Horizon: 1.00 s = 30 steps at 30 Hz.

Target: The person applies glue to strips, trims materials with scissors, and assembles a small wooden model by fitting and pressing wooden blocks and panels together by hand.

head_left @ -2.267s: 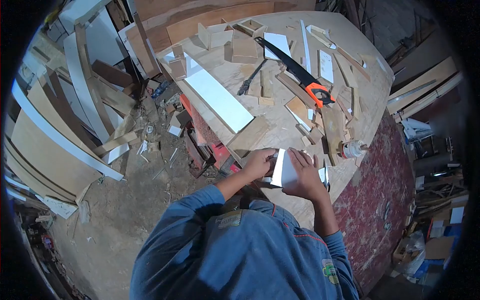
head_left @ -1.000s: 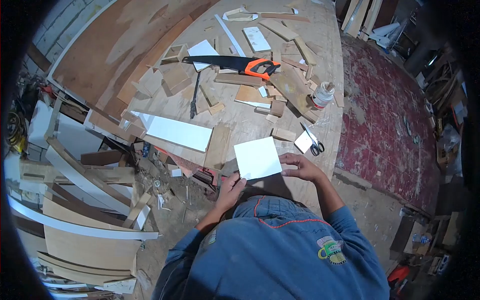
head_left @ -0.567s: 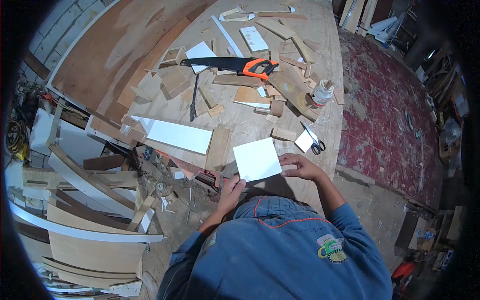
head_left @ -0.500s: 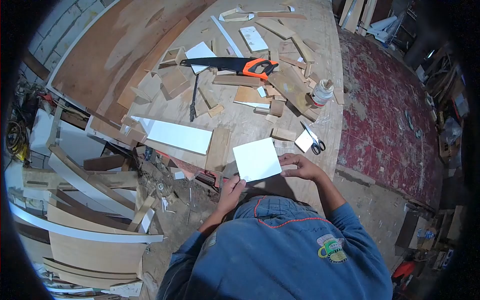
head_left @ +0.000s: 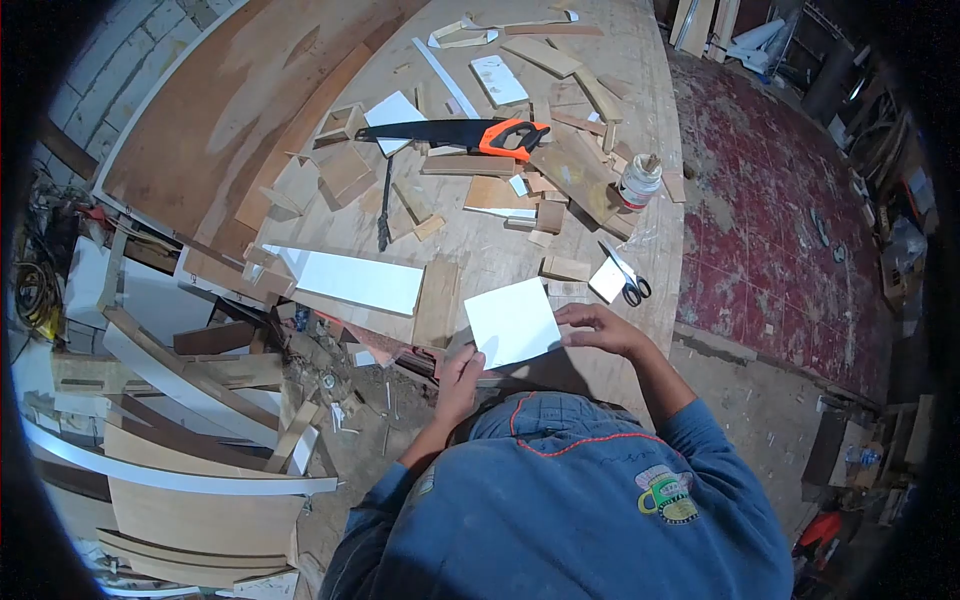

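Note:
A white square panel (head_left: 512, 322) is held between my two hands, close to my body at the near edge of the wooden table (head_left: 495, 243). My left hand (head_left: 459, 385) grips its lower left corner, with the thumb on the top face. At the right edge, my right hand (head_left: 600, 330) holds it with bent fingers, some of them hidden beneath. Beyond the panel lies a small wood block (head_left: 566, 268). Black-handled scissors (head_left: 630, 281) rest partly on a small white piece (head_left: 607, 280) to the right. A long white board (head_left: 358, 281) lies to the left, beside a brown wood piece (head_left: 436, 303).
A handsaw (head_left: 440, 131) with an orange handle lies across wood offcuts. A glue jar (head_left: 640, 182) stands near the table's right side. A dark thin tool (head_left: 385, 208) lies left of centre. Curved panels (head_left: 190, 485) lean at the left above a littered floor.
Earlier, the panel was tilted steeply between both hands; now its white square face is turned up. The view has swung right. In the last half second, the hands have barely moved.

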Each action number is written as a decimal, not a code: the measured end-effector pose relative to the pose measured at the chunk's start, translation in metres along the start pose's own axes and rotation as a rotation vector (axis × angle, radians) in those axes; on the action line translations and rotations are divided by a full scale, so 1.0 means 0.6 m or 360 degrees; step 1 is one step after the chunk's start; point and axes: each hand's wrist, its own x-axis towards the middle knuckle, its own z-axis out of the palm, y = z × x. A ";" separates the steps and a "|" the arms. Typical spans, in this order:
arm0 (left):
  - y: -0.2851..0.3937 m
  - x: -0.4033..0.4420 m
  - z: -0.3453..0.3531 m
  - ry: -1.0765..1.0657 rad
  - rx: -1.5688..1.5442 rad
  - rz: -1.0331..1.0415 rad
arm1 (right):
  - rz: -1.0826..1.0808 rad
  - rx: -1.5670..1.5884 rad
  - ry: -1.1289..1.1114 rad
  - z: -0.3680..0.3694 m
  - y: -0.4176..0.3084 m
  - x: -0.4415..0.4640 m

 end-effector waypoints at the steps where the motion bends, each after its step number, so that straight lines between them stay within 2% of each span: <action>1: 0.007 0.004 0.000 0.0014 -0.0044 -0.0095 | 0.0069 0.0168 0.0067 0.002 0.000 0.003; 2: 0.015 0.010 0.001 0.0028 -0.0088 -0.0189 | 0.0067 0.0172 0.0066 0.002 0.004 0.009; 4: 0.023 0.021 0.010 0.0089 -0.0111 -0.0246 | 0.0193 -0.0190 0.0271 0.002 0.021 0.025; 6: 0.021 0.029 0.011 0.0153 -0.0137 -0.0301 | 0.0117 -0.0328 0.0393 0.011 0.022 0.038; 8: 0.007 0.037 0.008 0.0150 -0.0169 -0.0285 | 0.0344 -0.0483 0.0392 0.014 0.002 0.045; 12: 0.028 0.037 0.013 0.0167 -0.0118 -0.0309 | 0.0309 -0.0468 0.0426 0.018 0.008 0.047; 15: 0.031 0.037 0.017 0.0187 -0.0254 -0.0336 | 0.0336 -0.0378 0.0427 0.017 0.014 0.050; 17: 0.034 0.035 0.019 0.0219 -0.0303 -0.0387 | -0.0088 -0.0338 0.0807 0.023 0.012 0.058; 20: 0.009 0.036 0.004 0.0111 -0.0043 -0.0337 | -0.0111 -0.0518 0.0800 0.022 -0.005 0.073; 24: 0.025 0.035 0.015 0.0156 -0.0182 -0.0380 | 0.0050 -0.0569 0.0705 0.023 -0.008 0.091; 27: 0.013 0.036 0.014 0.0159 -0.0101 -0.0271 | -0.0103 -0.0601 0.0720 0.024 0.012 0.101; 30: 0.023 0.034 0.017 0.0179 -0.0270 -0.0462 | -0.0017 -0.0503 0.0748 0.024 0.013 0.103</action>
